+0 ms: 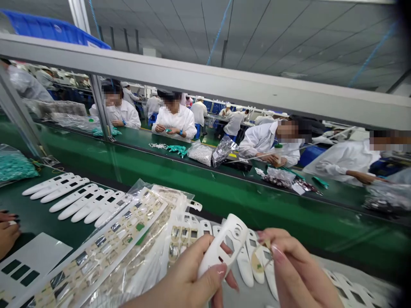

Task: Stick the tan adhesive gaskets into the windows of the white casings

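Between the left fingers [215, 273], gripped firmly, sits a white casing [236, 229]; right fingers [279, 253] pinch a beige piece [259, 258].

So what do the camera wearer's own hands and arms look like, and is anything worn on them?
The left hand and right hand are bare human hands: no gloves, and no rings, watch or bracelet visible. Smooth thumbnails show on both. No sleeve, cuff or cable shows on them within the picture.
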Motion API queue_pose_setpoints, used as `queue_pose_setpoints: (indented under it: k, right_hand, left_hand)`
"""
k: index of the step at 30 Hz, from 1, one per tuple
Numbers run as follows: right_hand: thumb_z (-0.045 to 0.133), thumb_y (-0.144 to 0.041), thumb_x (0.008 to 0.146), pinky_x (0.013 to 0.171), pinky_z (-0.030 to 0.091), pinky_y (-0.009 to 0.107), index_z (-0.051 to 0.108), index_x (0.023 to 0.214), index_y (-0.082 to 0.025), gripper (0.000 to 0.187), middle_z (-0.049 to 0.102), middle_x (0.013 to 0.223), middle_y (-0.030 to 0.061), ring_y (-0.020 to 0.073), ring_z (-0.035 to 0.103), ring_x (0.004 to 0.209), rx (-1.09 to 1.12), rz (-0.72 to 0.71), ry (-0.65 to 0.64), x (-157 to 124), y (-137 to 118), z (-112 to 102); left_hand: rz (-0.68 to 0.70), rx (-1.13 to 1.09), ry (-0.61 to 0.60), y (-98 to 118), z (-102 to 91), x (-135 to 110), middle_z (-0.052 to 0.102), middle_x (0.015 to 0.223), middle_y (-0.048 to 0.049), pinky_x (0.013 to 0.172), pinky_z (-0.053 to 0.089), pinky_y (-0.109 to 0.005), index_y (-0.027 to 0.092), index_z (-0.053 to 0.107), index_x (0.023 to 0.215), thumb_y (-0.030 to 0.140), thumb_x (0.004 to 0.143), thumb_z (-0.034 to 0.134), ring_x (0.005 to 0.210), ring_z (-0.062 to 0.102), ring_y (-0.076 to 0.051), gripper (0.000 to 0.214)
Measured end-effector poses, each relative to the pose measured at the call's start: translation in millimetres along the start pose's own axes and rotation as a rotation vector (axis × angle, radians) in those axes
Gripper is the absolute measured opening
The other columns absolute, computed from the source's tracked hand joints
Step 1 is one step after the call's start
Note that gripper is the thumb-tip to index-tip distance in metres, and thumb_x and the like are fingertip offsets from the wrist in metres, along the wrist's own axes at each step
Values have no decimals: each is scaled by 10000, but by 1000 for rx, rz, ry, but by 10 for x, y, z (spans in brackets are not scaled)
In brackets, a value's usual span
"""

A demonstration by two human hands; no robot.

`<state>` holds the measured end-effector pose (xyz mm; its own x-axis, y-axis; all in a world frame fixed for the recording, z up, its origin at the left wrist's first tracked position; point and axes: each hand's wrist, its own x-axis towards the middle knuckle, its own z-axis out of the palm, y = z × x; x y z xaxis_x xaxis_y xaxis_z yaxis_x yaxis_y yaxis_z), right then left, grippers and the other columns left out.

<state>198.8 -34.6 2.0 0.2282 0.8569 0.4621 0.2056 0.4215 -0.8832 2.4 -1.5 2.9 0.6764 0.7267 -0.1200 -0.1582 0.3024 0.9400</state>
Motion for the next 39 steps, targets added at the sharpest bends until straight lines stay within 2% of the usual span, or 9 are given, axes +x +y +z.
queue_pose_setpoints:
  k: [2,4,8,11,15,22,27,33,39]
  right_hand:
    - [534,-363,924,696,531,281,612,837,-228,179,554,1002,64,186,608,855,17,130,-71,-5,-21,-11]
    - [547,-372,918,725,510,276,607,809,-224,193,534,1024,60,185,590,893,-11,180,-72,-12,-56,14]
    - [604,-366,887,754,479,280,620,736,-218,212,538,979,55,194,582,930,-125,109,-77,-6,-114,84]
    - [629,-341,872,752,475,286,629,723,-222,191,535,942,49,196,583,925,-150,76,-67,-5,-125,96]
    - [629,-320,874,716,485,287,632,729,-222,175,523,906,41,182,579,861,-78,98,-96,-18,-119,88]
    - [635,-254,876,682,494,251,626,745,-229,134,465,872,24,151,531,812,-33,119,-110,-50,-137,87]
    - [643,-233,870,672,492,245,650,755,-238,115,455,881,23,149,528,811,-51,100,-121,-66,-145,94]
    - [675,-234,839,618,481,250,683,743,-244,97,445,859,27,161,502,791,-111,91,-98,-77,-128,87]
    - [705,-276,810,609,477,251,680,715,-244,102,462,842,31,173,505,804,-115,131,-44,-73,-160,125]
  left_hand:
    - [-32,37,-19,9,23,-3,629,974,-40,580,431,-224,208,477,1138,634,812,598,545,488,-59,550]
    - [-84,82,-40,20,38,-9,614,956,-35,555,431,-218,215,472,1150,630,817,590,543,479,-61,545]
    - [-150,173,-89,39,43,-31,525,692,19,540,403,-212,192,529,1093,618,850,546,551,473,-92,491]
    - [-153,191,-78,32,43,-55,477,624,34,565,404,-226,187,544,1101,580,885,513,574,475,-109,450]
    - [-146,189,-65,13,40,-77,488,654,25,586,415,-240,190,552,1114,534,906,498,577,465,-107,405]
    - [-141,171,-84,59,54,-94,572,860,-24,564,414,-228,205,539,1126,493,904,528,549,446,-72,364]
    - [-157,197,-99,74,45,-116,470,634,43,551,392,-219,197,546,1082,488,927,493,548,444,-92,334]
    - [-187,214,-102,57,-12,-133,533,779,4,571,401,-231,212,568,1057,487,934,493,599,474,-90,311]
    - [-156,177,-168,86,-27,-125,482,719,28,544,375,-204,199,542,1059,501,935,492,585,444,-78,330]
